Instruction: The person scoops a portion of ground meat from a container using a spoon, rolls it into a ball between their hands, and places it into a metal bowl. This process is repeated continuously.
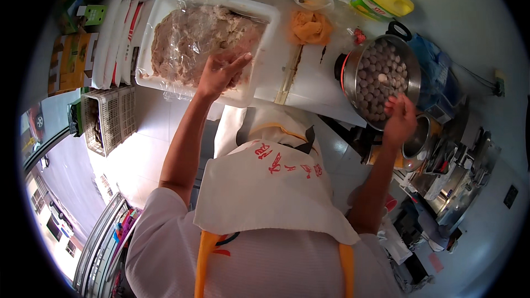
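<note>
Pale pink meat paste (187, 49) fills much of a white plastic tub (265, 22) at the left of the counter, partly under clear plastic film (179, 27). Over the tub's near right part, my left hand (223, 74) is curled closed, with paste against its underside. To the right stands a steel pot (414, 80) crowded with round greyish meatballs (375, 85). One paler ball (382, 78) lies among them. Above the pot's near rim my right hand (400, 118) has its fingers pinched together; what they hold is too small to make out.
Beyond the pot stands a yellow-green pump bottle (381, 0); orange cloth or plastic (310, 27) lies between tub and pot. A black pot handle (398, 31) sticks outward. White sacks (107, 44) and a plastic crate (110, 118) stand left, a steel bowl (419, 135) right.
</note>
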A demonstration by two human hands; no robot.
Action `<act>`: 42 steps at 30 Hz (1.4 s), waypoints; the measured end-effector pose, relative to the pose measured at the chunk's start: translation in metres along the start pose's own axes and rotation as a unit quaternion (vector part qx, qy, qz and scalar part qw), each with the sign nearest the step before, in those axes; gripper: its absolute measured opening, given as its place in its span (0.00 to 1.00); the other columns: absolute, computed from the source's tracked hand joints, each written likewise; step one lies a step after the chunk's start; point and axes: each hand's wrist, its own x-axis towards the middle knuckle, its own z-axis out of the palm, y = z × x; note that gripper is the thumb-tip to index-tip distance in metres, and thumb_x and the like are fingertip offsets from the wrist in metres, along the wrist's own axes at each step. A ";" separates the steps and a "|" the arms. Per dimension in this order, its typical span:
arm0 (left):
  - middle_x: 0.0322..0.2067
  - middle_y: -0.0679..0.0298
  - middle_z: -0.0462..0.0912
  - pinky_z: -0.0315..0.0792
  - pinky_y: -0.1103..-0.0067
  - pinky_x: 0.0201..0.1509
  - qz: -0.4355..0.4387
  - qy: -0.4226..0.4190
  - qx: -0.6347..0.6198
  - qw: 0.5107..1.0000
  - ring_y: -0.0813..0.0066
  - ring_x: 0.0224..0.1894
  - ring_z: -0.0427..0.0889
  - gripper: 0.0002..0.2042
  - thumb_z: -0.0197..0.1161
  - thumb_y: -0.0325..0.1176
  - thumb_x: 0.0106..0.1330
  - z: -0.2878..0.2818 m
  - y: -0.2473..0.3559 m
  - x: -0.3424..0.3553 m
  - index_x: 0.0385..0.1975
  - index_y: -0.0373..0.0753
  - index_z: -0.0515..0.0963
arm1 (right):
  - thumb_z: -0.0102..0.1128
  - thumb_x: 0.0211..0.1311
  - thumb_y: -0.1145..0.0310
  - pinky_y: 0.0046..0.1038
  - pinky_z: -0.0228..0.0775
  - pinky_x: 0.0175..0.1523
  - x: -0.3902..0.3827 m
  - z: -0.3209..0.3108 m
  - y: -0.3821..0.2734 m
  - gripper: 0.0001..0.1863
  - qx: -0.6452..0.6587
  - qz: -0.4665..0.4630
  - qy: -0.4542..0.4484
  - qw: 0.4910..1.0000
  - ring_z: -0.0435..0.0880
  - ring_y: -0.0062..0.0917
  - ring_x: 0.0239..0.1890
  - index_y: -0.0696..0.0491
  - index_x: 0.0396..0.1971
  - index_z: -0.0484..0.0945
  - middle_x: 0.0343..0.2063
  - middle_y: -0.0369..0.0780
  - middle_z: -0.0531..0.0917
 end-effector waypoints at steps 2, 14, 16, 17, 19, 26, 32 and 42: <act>0.14 0.73 0.71 0.55 0.82 0.18 -0.016 0.009 -0.014 1.000 0.87 0.15 0.64 0.20 0.74 0.50 0.71 0.012 0.010 -0.004 0.23 0.39 0.84 | 0.59 0.78 0.71 0.25 0.80 0.41 0.010 0.006 0.023 0.11 -0.052 -0.038 -0.025 0.998 0.86 0.22 0.34 0.60 0.50 0.85 0.36 0.41 0.90; 0.18 0.75 0.73 0.55 0.83 0.17 0.004 0.063 -0.038 0.997 0.89 0.15 0.64 0.07 0.75 0.31 0.64 0.023 -0.003 -0.005 0.33 0.35 0.86 | 0.60 0.74 0.75 0.30 0.83 0.43 0.016 0.014 0.036 0.10 -0.236 -0.260 -0.065 0.934 0.93 0.29 0.36 0.56 0.50 0.86 0.37 0.44 0.92; 0.18 0.75 0.74 0.55 0.83 0.17 0.023 0.057 -0.052 0.997 0.89 0.15 0.65 0.07 0.74 0.30 0.64 0.024 -0.007 -0.003 0.36 0.35 0.86 | 0.60 0.74 0.75 0.30 0.83 0.43 0.015 0.015 0.038 0.10 -0.224 -0.257 -0.055 0.938 0.93 0.29 0.36 0.56 0.50 0.86 0.37 0.45 0.92; 0.18 0.75 0.74 0.55 0.83 0.17 0.033 0.054 -0.060 0.996 0.89 0.15 0.65 0.07 0.74 0.29 0.64 0.024 -0.008 -0.002 0.37 0.34 0.85 | 0.60 0.74 0.75 0.30 0.83 0.43 0.015 0.015 0.038 0.10 -0.218 -0.255 -0.050 0.941 0.93 0.30 0.35 0.55 0.50 0.86 0.37 0.45 0.91; 0.18 0.75 0.75 0.55 0.83 0.16 0.023 0.070 -0.070 0.995 0.89 0.15 0.66 0.06 0.72 0.28 0.63 0.026 -0.009 0.001 0.36 0.35 0.85 | 0.60 0.74 0.75 0.30 0.83 0.43 0.016 0.016 0.037 0.10 -0.253 -0.275 -0.054 0.926 0.93 0.29 0.35 0.56 0.50 0.87 0.37 0.44 0.92; 0.17 0.77 0.73 0.55 0.84 0.16 0.044 0.074 -0.025 0.996 0.90 0.15 0.65 0.07 0.71 0.28 0.65 0.017 -0.025 0.006 0.41 0.36 0.88 | 0.61 0.74 0.74 0.31 0.83 0.42 0.007 0.013 0.026 0.10 -0.222 -0.224 -0.009 0.949 0.91 0.28 0.34 0.55 0.50 0.87 0.38 0.44 0.91; 0.25 0.70 0.82 0.64 0.83 0.23 0.088 -0.001 -0.001 0.996 0.86 0.21 0.73 0.10 0.71 0.37 0.70 0.019 0.012 -0.011 0.37 0.37 0.84 | 0.61 0.77 0.72 0.25 0.80 0.42 -0.011 0.010 -0.012 0.12 -0.102 -0.132 0.015 0.986 0.89 0.23 0.37 0.57 0.54 0.85 0.40 0.42 0.91; 0.26 0.71 0.80 0.61 0.83 0.25 -0.025 -0.064 -0.314 0.947 0.86 0.22 0.71 0.09 0.64 0.38 0.77 0.008 0.001 0.006 0.34 0.42 0.81 | 0.60 0.78 0.73 0.23 0.78 0.39 -0.055 0.065 -0.072 0.11 0.026 -0.123 -0.090 0.988 0.84 0.19 0.33 0.61 0.53 0.84 0.39 0.43 0.90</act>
